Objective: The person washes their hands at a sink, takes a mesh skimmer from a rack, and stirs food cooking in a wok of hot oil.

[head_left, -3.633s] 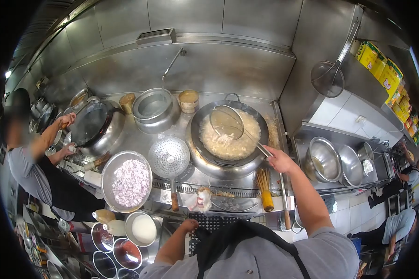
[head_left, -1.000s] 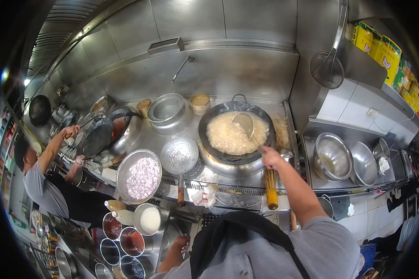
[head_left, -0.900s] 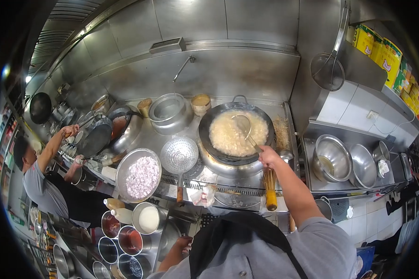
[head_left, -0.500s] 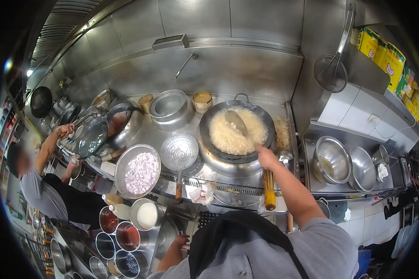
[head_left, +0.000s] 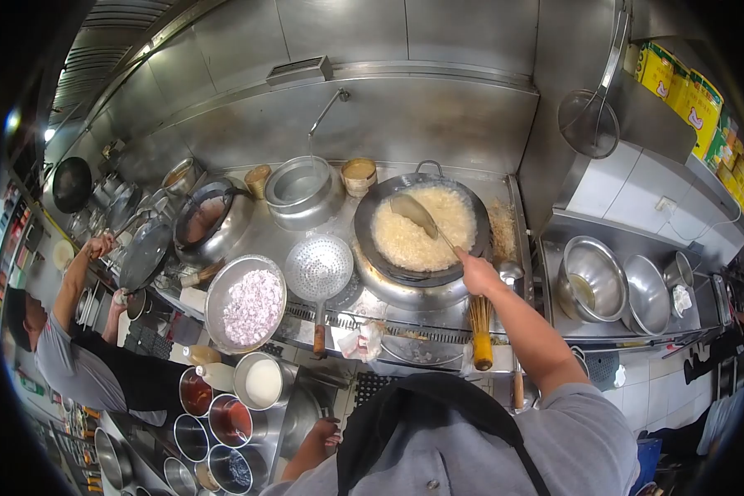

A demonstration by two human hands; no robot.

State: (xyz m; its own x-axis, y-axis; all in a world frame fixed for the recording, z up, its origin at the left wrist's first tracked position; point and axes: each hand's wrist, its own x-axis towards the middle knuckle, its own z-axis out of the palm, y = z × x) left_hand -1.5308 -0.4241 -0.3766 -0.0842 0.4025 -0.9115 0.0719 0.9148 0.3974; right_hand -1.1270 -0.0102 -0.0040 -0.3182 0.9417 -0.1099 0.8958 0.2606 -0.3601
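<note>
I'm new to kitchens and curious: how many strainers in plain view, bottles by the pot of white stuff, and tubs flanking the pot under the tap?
Strainers: 3 (held strainer, resting strainer, hanging strainer)
Bottles: 2 (tan bottle, pale bottle)
Tubs: 2 (left tub, right tub)
Total: 7

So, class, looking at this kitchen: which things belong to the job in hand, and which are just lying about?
Belong to the job:
right hand
strainer it grips
wok
food in the wok

Apparently not in use by this person now:
bowl of pale pieces
holed ladle
brush
hanging strainer
yellow packets
</note>
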